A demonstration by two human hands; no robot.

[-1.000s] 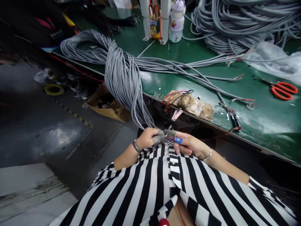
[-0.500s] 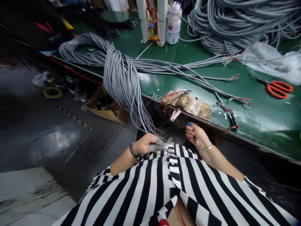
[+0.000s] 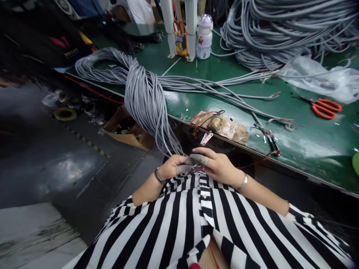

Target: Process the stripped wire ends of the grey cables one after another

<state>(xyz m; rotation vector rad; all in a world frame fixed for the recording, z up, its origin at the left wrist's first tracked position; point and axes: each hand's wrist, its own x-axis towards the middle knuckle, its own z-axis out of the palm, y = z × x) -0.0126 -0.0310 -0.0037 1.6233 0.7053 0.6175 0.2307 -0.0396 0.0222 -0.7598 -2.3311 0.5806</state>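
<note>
A thick bundle of grey cables (image 3: pixel 144 97) hangs over the edge of the green workbench, and its lower ends run to my lap. My left hand (image 3: pixel 171 168) is closed around the cable ends, with grey covers on its thumb and a finger. Thin stripped wires (image 3: pixel 200 169) stick out between the hands. My right hand (image 3: pixel 220 166) meets the left one there, its covered fingertip pinching at these wires while another finger stretches out above. The exact wire between its fingers is hidden.
On the green bench (image 3: pixel 303 145) lie orange-handled scissors (image 3: pixel 327 108), a wooden block (image 3: pixel 224 129) with a pink clip (image 3: pixel 206 138), pliers (image 3: pixel 271 140) and a large cable coil (image 3: pixel 280 33). A bottle (image 3: pixel 204 39) stands behind. A cardboard box (image 3: pixel 129 129) sits below.
My right hand has moved left from beside the bench edge, where it was closed with something blue at its fingertips, to the wires at my left hand. The left hand stays in place.
</note>
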